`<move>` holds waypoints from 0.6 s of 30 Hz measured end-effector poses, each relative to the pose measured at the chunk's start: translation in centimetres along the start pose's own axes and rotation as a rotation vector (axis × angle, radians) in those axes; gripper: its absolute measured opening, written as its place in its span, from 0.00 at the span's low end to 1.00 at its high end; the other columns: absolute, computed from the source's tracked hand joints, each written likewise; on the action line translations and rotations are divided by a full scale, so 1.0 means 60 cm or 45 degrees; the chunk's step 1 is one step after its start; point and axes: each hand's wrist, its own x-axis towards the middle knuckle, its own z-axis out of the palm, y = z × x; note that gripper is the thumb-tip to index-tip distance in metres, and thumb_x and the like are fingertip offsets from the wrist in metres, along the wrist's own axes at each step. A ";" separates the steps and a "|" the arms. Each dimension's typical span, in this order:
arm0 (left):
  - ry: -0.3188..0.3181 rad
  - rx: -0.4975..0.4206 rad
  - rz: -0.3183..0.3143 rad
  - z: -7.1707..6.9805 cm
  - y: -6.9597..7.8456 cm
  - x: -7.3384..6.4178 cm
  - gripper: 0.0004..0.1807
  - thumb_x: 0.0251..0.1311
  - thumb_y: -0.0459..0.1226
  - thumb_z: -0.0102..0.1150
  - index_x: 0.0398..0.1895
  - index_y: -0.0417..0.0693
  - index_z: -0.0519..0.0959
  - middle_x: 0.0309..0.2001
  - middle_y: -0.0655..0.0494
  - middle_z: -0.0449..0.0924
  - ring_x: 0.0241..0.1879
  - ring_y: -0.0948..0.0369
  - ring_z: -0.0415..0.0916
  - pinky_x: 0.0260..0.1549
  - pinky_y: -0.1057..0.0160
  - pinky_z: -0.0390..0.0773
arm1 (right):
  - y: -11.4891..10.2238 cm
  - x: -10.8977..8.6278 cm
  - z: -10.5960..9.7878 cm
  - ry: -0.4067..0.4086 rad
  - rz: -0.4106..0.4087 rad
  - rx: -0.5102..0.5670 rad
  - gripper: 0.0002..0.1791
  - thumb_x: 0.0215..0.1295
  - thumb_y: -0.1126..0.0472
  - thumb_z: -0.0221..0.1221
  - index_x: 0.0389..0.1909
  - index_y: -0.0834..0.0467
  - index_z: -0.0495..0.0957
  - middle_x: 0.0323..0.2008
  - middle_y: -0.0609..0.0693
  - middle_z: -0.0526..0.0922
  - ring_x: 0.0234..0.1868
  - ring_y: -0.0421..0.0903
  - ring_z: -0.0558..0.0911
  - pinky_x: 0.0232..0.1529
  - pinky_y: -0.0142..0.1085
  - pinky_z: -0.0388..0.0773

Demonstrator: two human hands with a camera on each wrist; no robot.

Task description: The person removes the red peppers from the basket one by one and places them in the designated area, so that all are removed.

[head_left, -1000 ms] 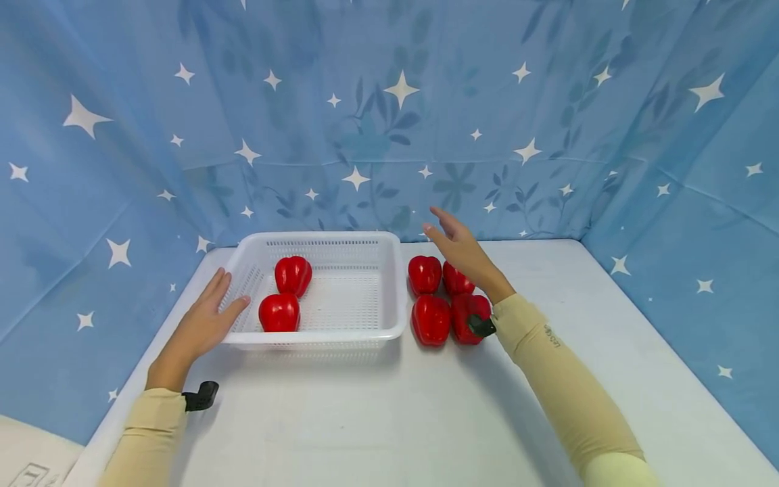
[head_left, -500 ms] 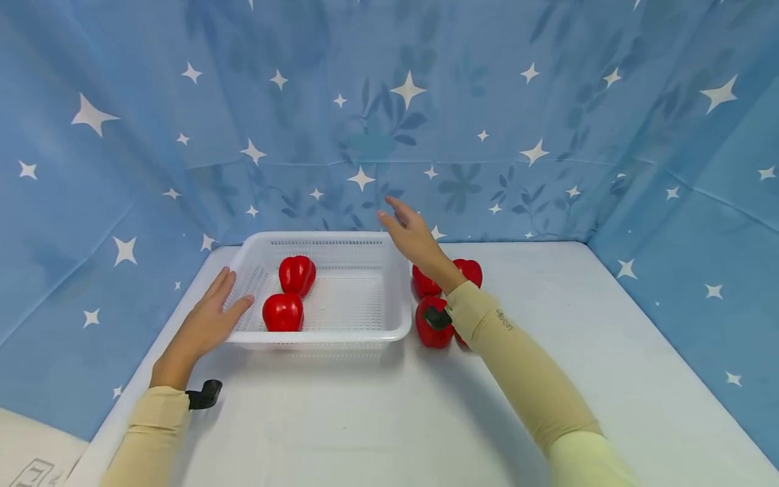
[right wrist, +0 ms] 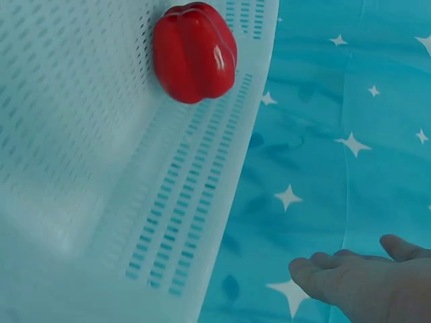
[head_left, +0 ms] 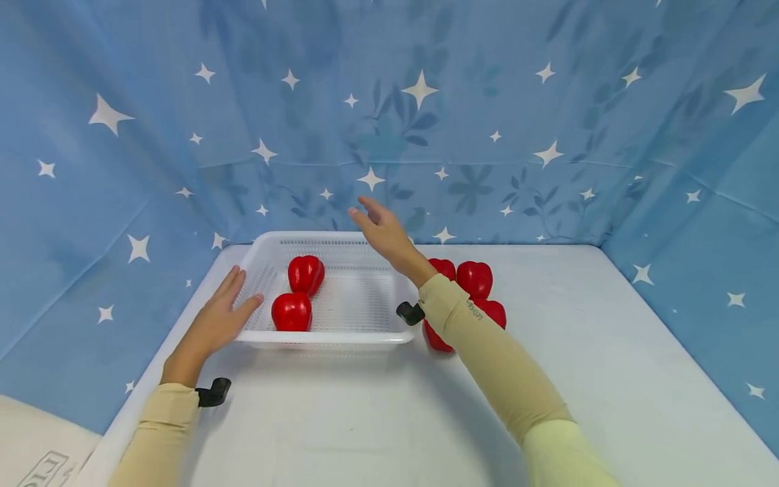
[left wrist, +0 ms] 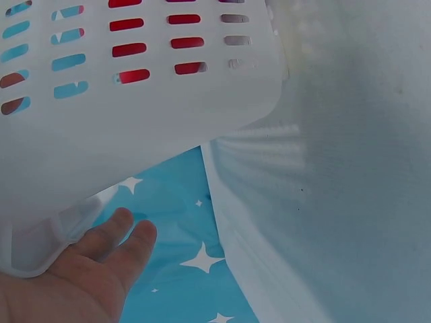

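A white perforated plastic basket (head_left: 341, 337) stands on the table with two red bell peppers at its left side, one farther back (head_left: 306, 273) and a bell pepper in front (head_left: 292, 312). At the basket's left rim, my left hand (head_left: 211, 323) has fingers extended and thumb spread; the left wrist view shows its fingers (left wrist: 128, 250) below the basket wall. Over the basket's back right part hovers my right hand (head_left: 391, 238), holding nothing, fingers loosely stretched. In the right wrist view that hand (right wrist: 370, 286) appears apart from the basket rim.
Several more red bell peppers (head_left: 475, 279) sit close together just right of the basket, partly hidden by my right forearm. A blue star-patterned curtain (head_left: 389, 122) hangs behind and beside the white table (head_left: 341, 419).
My right hand has moved left from above the peppers on the table to over the basket. The left hand stays at the left rim. The head view has shifted slightly.
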 end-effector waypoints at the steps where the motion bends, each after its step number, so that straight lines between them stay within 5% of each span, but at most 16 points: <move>1: 0.002 -0.001 -0.002 0.001 0.001 0.000 0.48 0.80 0.56 0.48 0.87 0.39 0.41 0.87 0.37 0.32 0.80 0.26 0.41 0.59 0.16 0.61 | 0.000 0.002 0.005 -0.002 0.004 0.001 0.37 0.83 0.45 0.54 0.85 0.55 0.60 0.83 0.51 0.62 0.83 0.52 0.60 0.79 0.49 0.63; 18: 0.010 0.003 -0.010 0.000 0.003 0.000 0.48 0.79 0.55 0.49 0.87 0.40 0.42 0.87 0.38 0.33 0.80 0.27 0.42 0.59 0.17 0.61 | 0.019 0.034 0.069 -0.136 0.070 -0.006 0.38 0.82 0.43 0.55 0.85 0.54 0.59 0.83 0.54 0.59 0.82 0.56 0.60 0.77 0.53 0.66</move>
